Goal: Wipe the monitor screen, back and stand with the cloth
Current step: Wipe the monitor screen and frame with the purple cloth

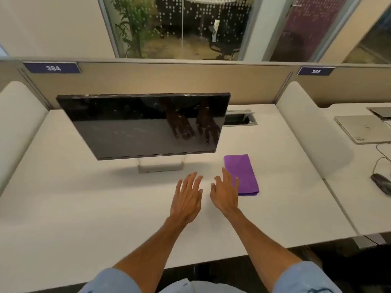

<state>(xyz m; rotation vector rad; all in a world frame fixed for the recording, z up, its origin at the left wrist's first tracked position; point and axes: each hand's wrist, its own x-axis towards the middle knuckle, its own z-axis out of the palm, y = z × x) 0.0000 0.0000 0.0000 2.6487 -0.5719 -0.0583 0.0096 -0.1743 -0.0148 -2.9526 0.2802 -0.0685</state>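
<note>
Left hand: my left hand [187, 197] is hovering flat over the counter [84, 197], fingers [191, 180] spread and released, grasping nothing.
Right hand: my right hand [226, 192] is reaching beside it, fingers likewise loose and empty, their tips overlapping the near left edge of the cloth.
Cloth: the folded purple cloth [243, 172] is lying flat on the counter just right of the monitor stand, untouched as far as I can tell.
Monitor: the monitor [131, 127] is standing ahead and left of me, its dark screen tilted back and reflecting both my hands; faint smudges are showing on the glass.
Stand: the silver stand [160, 166] is sitting under the screen's lower edge, its back hidden from me.
Step in hand: I am judging that nothing is wiped yet and picking up the cloth comes first.
Risk, pushing: pressing hard high on the tilted screen could be rocking it back on the narrow stand.
Risk, cloth: grabbing one layer only could be unfolding it into a trailing flap.
Risk, behind: the open cable hatch [239, 118] is lying just beside the monitor's right edge, so reaching round the back blind could snag cables there.
</note>
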